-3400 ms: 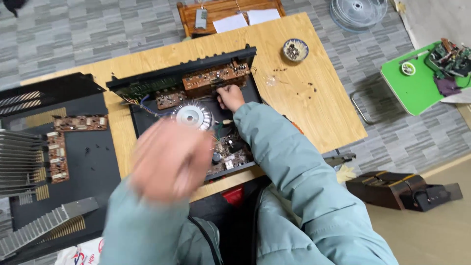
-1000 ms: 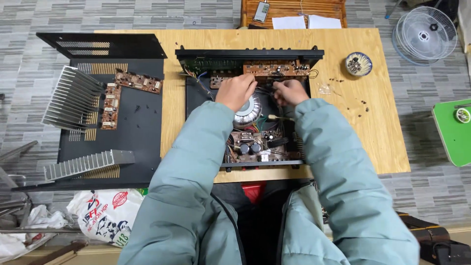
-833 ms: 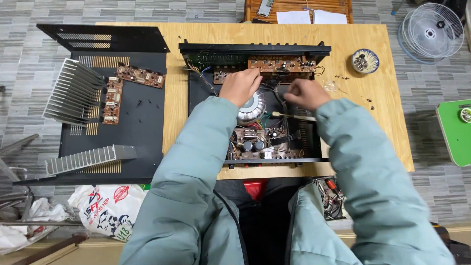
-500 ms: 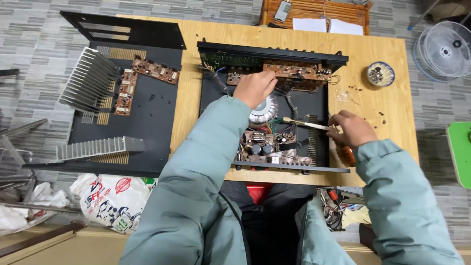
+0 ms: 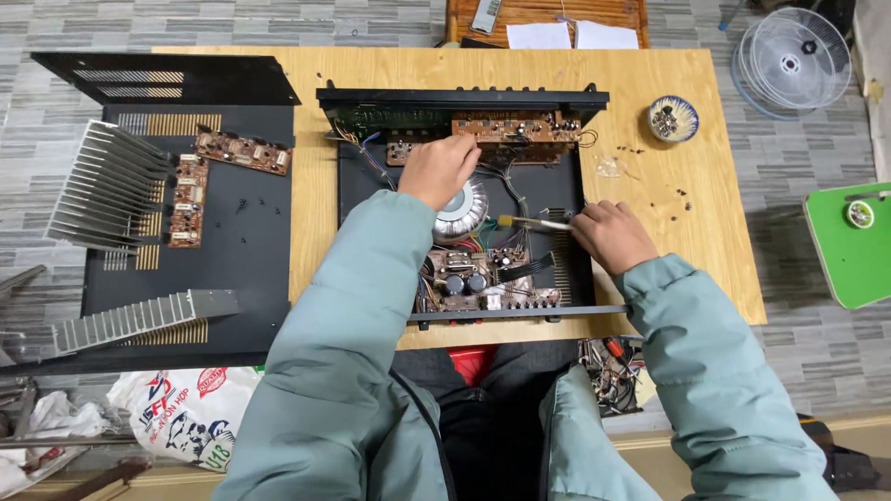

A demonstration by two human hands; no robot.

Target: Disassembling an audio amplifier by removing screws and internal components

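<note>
amp chassis (image 5: 575,102) sits open on the table (image 5: 371,70), lid already off. left hand (image 5: 436,170) is curled, knuckles up, resting inside at the rear boards (image 5: 515,128), just above the round transformer (image 5: 461,211); can't tell if it pinches anything, fingers hidden. right hand (image 5: 608,235) is closed round a thin tool (image 5: 531,223), prob. a screwdriver or brush, tip pointing left toward the transformer, over the wiring and small board (image 5: 483,278) near the person's body.

done so far, judging by layout: cover (image 5: 167,79) and black panel (image 5: 260,269) lie well left of the left hand, w/ two heatsinks (image 5: 107,190) and pulled boards (image 5: 241,151) on the panel. loose screws (image 5: 650,181) scattered just beyond the right hand, more in a small bowl (image 5: 672,119) further up-right.

left, i'd say: transformer, rear boards, front board and wire looms all in the chassis, so strip-down looks abt halfway, maybe less.
</note>
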